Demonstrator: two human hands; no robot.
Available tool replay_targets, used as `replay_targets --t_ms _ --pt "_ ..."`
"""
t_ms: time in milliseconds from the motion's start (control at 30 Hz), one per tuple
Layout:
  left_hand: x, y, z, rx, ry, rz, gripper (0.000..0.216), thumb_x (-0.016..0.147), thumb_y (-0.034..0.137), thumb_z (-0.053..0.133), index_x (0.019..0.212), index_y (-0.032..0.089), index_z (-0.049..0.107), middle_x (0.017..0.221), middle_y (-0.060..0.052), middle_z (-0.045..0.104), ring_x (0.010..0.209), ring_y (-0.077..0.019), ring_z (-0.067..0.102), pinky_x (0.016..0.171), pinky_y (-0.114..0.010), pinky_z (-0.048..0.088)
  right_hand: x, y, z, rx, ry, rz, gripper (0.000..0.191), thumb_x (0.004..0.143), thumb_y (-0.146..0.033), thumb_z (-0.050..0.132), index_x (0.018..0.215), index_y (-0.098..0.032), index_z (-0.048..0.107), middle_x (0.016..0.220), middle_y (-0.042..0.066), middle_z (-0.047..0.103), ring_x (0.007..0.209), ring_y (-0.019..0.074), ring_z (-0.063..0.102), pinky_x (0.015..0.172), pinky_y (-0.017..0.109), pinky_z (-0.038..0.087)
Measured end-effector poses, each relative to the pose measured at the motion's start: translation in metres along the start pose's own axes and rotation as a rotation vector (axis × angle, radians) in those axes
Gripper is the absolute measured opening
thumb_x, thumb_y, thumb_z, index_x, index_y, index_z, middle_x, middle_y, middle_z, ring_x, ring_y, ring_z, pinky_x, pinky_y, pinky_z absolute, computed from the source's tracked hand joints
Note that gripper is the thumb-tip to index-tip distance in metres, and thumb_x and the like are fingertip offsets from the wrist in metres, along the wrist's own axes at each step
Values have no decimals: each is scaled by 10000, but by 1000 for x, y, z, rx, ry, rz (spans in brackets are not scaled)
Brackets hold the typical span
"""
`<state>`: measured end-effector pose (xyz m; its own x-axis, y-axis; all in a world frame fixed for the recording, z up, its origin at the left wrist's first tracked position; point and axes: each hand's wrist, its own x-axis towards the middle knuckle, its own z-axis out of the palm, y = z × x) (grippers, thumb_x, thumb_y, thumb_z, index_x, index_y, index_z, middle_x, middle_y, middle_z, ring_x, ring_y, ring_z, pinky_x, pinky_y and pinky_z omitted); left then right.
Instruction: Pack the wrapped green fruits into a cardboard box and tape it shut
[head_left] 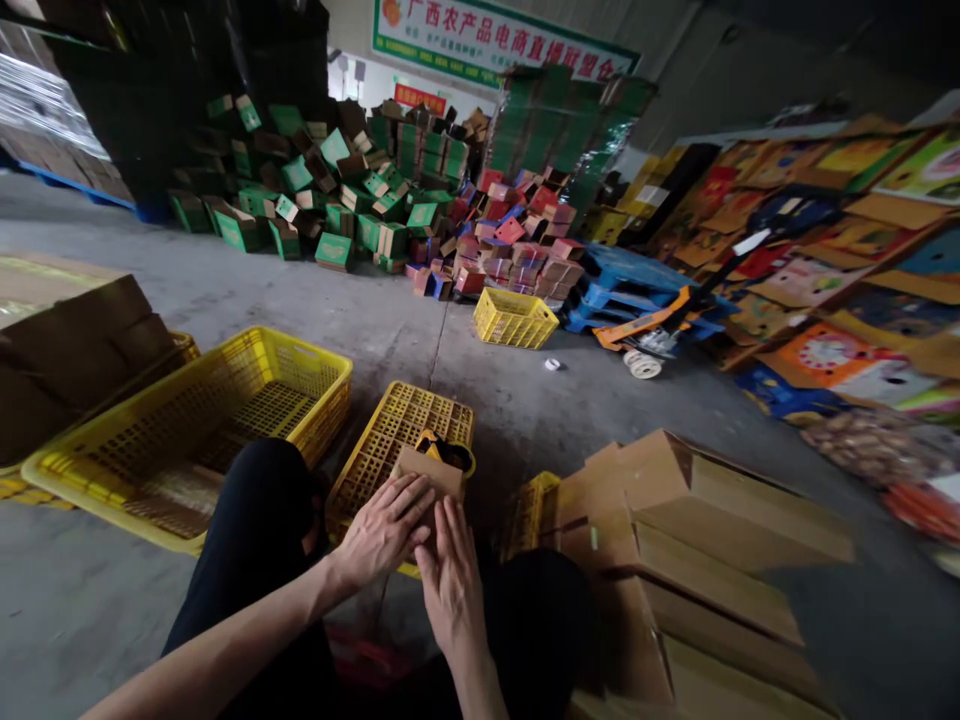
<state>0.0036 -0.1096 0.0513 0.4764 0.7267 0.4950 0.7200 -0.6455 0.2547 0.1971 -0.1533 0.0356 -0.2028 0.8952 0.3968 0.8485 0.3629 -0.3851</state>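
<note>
A small brown cardboard box [427, 467] rests on a yellow plastic crate [401, 410] whose slatted face is up, between my knees. My left hand [386, 528] lies over the box with its fingers stretched out. Beside it, my right hand [454, 575] presses on the box too, its fingers extended and its thumb close to the left hand. The two hands hide much of the box. Just beyond it, on the crate, is a black and yellow tool [448, 450] that looks like a tape dispenser, partly covered by the box.
At my left stands a large open yellow crate [330, 385]; flattened cardboard boxes [727, 500] are stacked at my right. Farther off are another yellow crate [514, 320], an orange pallet jack [645, 318], blue pallets [630, 270] and heaped green boxes [334, 250].
</note>
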Motion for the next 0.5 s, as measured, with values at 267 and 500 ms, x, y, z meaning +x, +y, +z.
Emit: replay_targets --t_ms 267,500 --pt "-9 -24 -14 -80 -85 166 849 1012 692 526 1655 158 375 1654 -175 478 1553 -338 429 1250 -524 435 -11 -2 -15 -57 22 -83 704 1110 -482 468 1728 -298 183 1666 90 470 1517 354 481 1160 552 531" --pt "-21 -39 -20 -123 -16 190 605 1073 457 576 1588 156 479 1581 -153 575 1503 -289 509 1199 -436 518 -2 1 -13 -68 89 -120 665 1096 -479 511 1701 -297 303 1615 86 541 1481 342 531 1108 483 590"
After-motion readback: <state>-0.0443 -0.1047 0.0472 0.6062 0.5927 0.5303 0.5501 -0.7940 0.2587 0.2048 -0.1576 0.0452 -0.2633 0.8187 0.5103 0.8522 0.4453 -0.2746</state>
